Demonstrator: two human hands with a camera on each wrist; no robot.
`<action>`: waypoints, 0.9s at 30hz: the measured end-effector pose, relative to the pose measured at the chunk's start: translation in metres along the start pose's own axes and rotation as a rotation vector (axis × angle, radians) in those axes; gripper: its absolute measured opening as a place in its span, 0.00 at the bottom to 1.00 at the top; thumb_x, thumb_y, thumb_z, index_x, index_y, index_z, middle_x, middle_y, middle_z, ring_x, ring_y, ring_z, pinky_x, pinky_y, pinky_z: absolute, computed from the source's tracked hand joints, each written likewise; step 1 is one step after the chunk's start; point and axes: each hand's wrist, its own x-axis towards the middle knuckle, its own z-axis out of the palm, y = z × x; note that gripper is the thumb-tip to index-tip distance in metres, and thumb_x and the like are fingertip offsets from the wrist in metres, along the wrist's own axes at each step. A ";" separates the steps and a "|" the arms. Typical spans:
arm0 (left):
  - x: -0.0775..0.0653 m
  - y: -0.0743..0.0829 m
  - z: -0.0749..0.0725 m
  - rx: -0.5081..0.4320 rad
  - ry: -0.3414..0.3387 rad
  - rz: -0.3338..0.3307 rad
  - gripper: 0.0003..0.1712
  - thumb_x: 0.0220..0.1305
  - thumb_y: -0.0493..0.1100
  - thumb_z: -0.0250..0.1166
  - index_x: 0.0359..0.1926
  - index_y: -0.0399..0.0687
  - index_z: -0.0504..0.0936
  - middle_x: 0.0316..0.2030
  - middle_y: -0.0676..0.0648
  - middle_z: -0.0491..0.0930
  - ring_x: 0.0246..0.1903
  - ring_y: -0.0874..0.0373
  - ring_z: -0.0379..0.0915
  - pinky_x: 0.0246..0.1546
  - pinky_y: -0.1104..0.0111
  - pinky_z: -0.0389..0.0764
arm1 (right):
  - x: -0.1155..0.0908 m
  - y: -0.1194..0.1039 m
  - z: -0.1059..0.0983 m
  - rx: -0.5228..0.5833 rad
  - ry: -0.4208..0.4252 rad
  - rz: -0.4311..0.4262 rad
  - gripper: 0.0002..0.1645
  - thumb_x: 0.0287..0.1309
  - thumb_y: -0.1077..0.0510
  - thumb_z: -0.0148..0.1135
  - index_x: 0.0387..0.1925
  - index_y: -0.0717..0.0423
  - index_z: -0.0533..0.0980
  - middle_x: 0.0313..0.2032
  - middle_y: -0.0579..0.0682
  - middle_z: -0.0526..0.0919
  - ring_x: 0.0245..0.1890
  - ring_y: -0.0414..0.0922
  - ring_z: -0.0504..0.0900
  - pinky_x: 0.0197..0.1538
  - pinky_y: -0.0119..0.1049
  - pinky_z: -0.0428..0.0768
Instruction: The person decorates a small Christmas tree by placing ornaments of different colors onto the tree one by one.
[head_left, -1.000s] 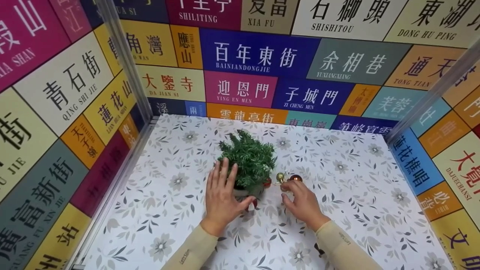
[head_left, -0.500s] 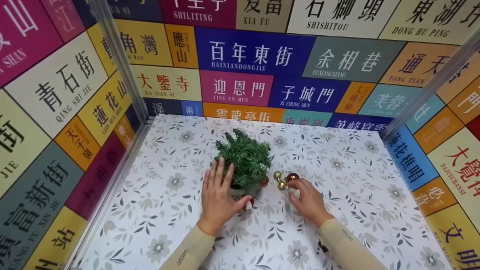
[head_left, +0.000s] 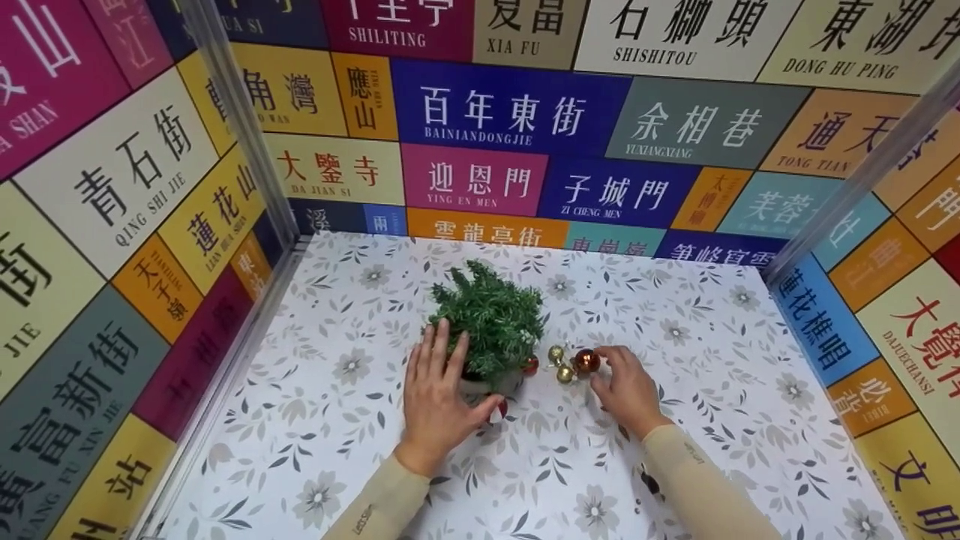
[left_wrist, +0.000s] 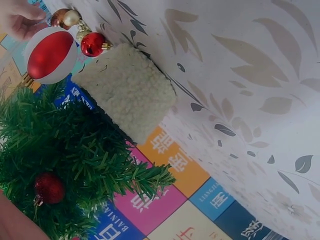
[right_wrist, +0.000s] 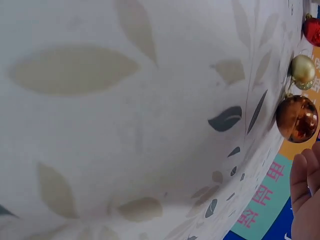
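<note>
A small artificial Christmas tree [head_left: 487, 315] stands upright in a pale, rough-textured pot [left_wrist: 132, 90]. My left hand [head_left: 439, 394] lies against its near left side, fingers straight and spread, thumb in front of the pot. A red-and-white bauble [left_wrist: 50, 55] and a dark red bauble [left_wrist: 49, 188] show at the tree in the left wrist view. Right of the pot, two gold baubles [head_left: 565, 373] lie beside a shiny copper bauble [head_left: 586, 361]. My right hand [head_left: 630, 390] is just right of the copper bauble, fingers slightly bent; in the right wrist view its fingertips look apart from it.
Another red bauble [left_wrist: 93, 44] sits by the pot's right side. A small dark object [head_left: 648, 481] lies near my right forearm. The floral-patterned tabletop [head_left: 352, 420] is bounded by colourful sign-covered walls [head_left: 510, 105] at the back and sides.
My right hand has moved from the gold baubles rightward past the copper bauble, uncovering them. My left hand stays at the tree. The head view has shifted slightly.
</note>
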 end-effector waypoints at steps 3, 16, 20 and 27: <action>0.000 -0.001 0.000 0.006 -0.007 0.000 0.64 0.47 0.77 0.68 0.77 0.48 0.58 0.77 0.41 0.46 0.74 0.39 0.44 0.68 0.43 0.55 | 0.007 0.002 0.003 -0.019 -0.039 0.016 0.33 0.56 0.55 0.70 0.64 0.50 0.72 0.59 0.52 0.73 0.54 0.55 0.76 0.48 0.54 0.79; 0.000 -0.005 -0.003 0.004 -0.040 0.000 0.62 0.47 0.76 0.68 0.76 0.48 0.61 0.78 0.41 0.44 0.75 0.40 0.43 0.71 0.48 0.48 | 0.017 0.003 0.011 -0.052 -0.180 0.062 0.32 0.60 0.53 0.69 0.65 0.49 0.73 0.61 0.53 0.74 0.59 0.57 0.75 0.59 0.58 0.73; 0.000 -0.008 -0.004 0.003 -0.038 0.020 0.60 0.48 0.76 0.68 0.75 0.47 0.63 0.78 0.41 0.45 0.74 0.40 0.45 0.71 0.48 0.49 | 0.017 0.003 0.011 -0.037 -0.186 0.077 0.31 0.61 0.54 0.68 0.65 0.49 0.72 0.60 0.53 0.74 0.58 0.57 0.75 0.60 0.57 0.73; -0.001 -0.018 -0.005 -0.026 -0.026 0.064 0.59 0.49 0.75 0.67 0.74 0.47 0.64 0.77 0.40 0.47 0.73 0.38 0.48 0.70 0.48 0.51 | 0.018 0.004 0.011 -0.020 -0.205 0.101 0.32 0.61 0.54 0.68 0.67 0.50 0.71 0.59 0.52 0.75 0.57 0.56 0.76 0.61 0.55 0.72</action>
